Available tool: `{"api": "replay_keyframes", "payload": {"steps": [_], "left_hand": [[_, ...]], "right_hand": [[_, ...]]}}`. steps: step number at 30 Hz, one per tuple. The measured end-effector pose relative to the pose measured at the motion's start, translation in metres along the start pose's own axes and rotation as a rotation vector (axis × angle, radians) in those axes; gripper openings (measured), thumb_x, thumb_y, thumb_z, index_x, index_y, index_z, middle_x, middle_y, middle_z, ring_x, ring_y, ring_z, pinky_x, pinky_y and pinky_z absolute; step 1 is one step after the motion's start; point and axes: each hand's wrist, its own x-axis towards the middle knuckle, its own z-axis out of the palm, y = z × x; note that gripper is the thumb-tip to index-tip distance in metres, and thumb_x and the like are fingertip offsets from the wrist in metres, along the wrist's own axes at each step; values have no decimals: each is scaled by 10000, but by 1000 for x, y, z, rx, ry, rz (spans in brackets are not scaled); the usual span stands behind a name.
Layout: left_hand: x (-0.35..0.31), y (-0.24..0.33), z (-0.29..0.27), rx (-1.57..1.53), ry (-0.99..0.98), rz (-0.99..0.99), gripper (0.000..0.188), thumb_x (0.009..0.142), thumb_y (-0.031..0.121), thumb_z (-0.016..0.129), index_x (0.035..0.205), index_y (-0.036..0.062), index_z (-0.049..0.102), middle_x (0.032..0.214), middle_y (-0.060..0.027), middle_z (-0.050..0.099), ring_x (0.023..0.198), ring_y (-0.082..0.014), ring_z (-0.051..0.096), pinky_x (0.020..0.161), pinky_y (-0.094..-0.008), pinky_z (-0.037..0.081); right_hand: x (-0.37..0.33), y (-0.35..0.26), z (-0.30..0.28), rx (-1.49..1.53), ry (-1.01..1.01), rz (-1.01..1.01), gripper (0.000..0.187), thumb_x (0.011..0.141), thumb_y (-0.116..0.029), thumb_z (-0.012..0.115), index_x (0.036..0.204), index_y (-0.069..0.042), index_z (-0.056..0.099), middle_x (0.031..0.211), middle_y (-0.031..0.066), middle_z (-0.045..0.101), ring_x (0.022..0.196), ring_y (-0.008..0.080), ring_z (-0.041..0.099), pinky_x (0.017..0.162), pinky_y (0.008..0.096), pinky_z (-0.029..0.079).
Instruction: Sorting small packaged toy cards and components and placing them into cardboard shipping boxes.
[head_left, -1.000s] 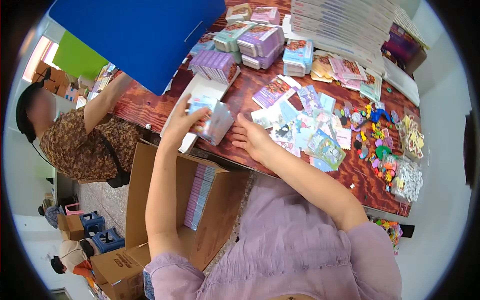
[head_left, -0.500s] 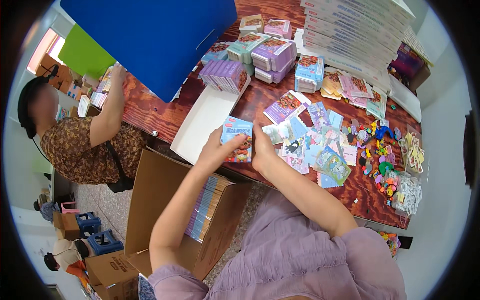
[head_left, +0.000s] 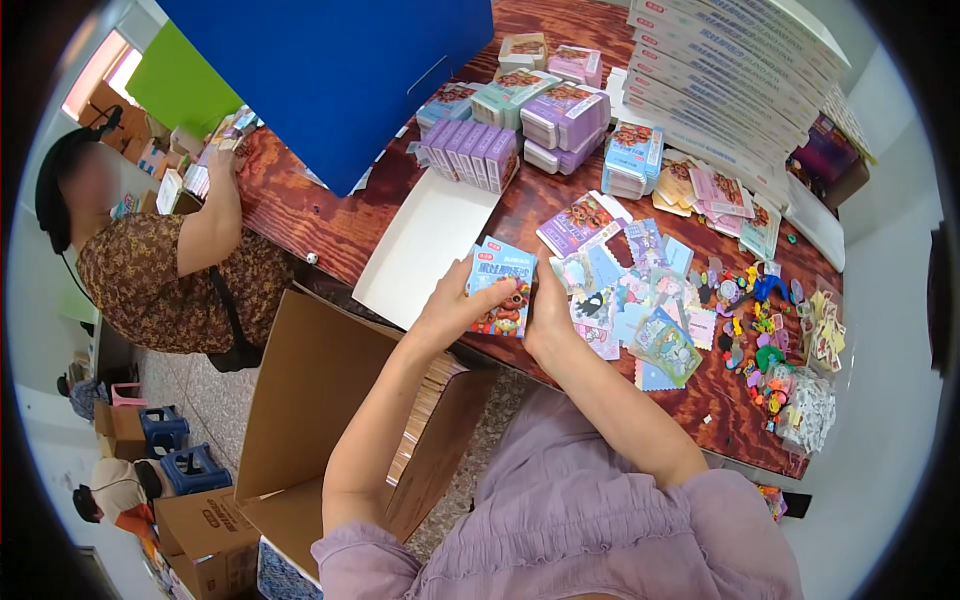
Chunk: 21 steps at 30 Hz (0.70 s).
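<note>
Between my hands is a small stack of flat light-blue boxes (head_left: 500, 290) with a printed cartoon front, held over the table's near edge. My left hand (head_left: 452, 308) grips its left side, thumb lying across the front. Along the right edge my right hand (head_left: 548, 312) presses, its fingers partly hidden behind the boxes. Just beyond sits an open white tray (head_left: 430, 245), with a row of purple boxes (head_left: 468, 155) at its far end. Right of my hands lie a purple pack (head_left: 585, 222) and a spread of cartoon cards (head_left: 640, 300).
Stacked small boxes (head_left: 565, 110) and tall white cartons (head_left: 730, 80) stand at the back. Small colourful trinkets (head_left: 765, 320) lie right. A blue panel (head_left: 330, 80) rises at the left; below is an open cardboard box (head_left: 310, 390). Another person (head_left: 170, 270) works at far left.
The view has shifted slightly. My hands have the blue boxes a little lower and further right in the picture, and a second blue edge now shows behind the front one.
</note>
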Motion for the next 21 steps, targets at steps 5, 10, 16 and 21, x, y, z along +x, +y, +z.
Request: {"api": "replay_keyframes", "payload": {"steps": [5, 10, 16, 21], "left_hand": [[-9, -36, 8, 246, 95, 228, 764, 782, 424, 786, 1325, -11, 470, 1313, -207, 483, 1285, -307, 454, 1091, -409, 334], [-11, -18, 4, 154, 39, 382, 1112, 755, 323, 826, 1543, -9, 114, 1469, -237, 332, 1391, -311, 344, 1121, -397, 319], [-4, -3, 21, -193, -4, 219, 1211, 782, 169, 812, 1514, -49, -128, 1387, -180, 428, 1219, -208, 514, 1014, -333, 440], [10, -25, 30, -64, -39, 233, 1185, 729, 295, 850, 1516, -82, 49, 1429, -216, 386, 1308, -252, 433, 1065, -373, 385]], "right_hand": [[-15, -8, -9, 5, -61, -39, 573, 1026, -516, 379, 1233, -12, 554, 1161, 172, 653, 1016, 285, 669, 902, 436, 548], [-18, -28, 14, -176, -169, -161, 598, 1016, -505, 441, 1290, 17, 542, 1185, 131, 638, 1128, 211, 604, 996, 367, 465], [-3, -38, 15, -325, -80, -210, 587, 1001, -497, 493, 1284, 14, 555, 1181, 119, 626, 1063, 190, 612, 951, 332, 470], [14, -49, -22, -316, -71, -163, 675, 977, -535, 511, 1383, 1, 456, 1205, 130, 613, 1104, 219, 613, 944, 364, 503]]}}
